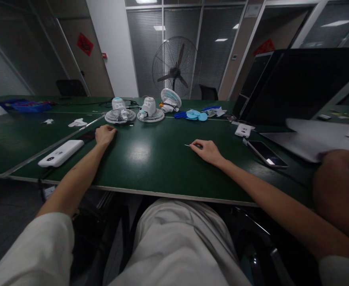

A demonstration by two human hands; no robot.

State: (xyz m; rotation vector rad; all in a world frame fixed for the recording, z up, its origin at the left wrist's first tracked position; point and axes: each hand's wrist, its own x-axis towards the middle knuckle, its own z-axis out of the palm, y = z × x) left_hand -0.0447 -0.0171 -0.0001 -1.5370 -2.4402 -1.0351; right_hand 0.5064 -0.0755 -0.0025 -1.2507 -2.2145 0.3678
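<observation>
My right hand [207, 151] rests on the green table [159, 159], thumb and fingers pinched on a thin, pale pin-like piece [187, 145] whose tip points left. Too little of that piece shows to tell its exact kind. My left hand [104, 136] lies farther left with its fingers curled together; whatever they hold, if anything, is hidden. Just beyond it sits a white fan head [120, 115], lying with its grille down. A second fan head [150, 115] lies to its right, and a third fan head [171, 100] is tilted behind. Beside my left wrist is a white power bank [61, 153].
Blue fan blades [196, 115] lie at the back. To the right are a phone [266, 154], a small white device [243, 130] and a large black monitor [305, 85]. Another person's blurred hand [338, 178] reaches in at far right, near blurred pale sheets.
</observation>
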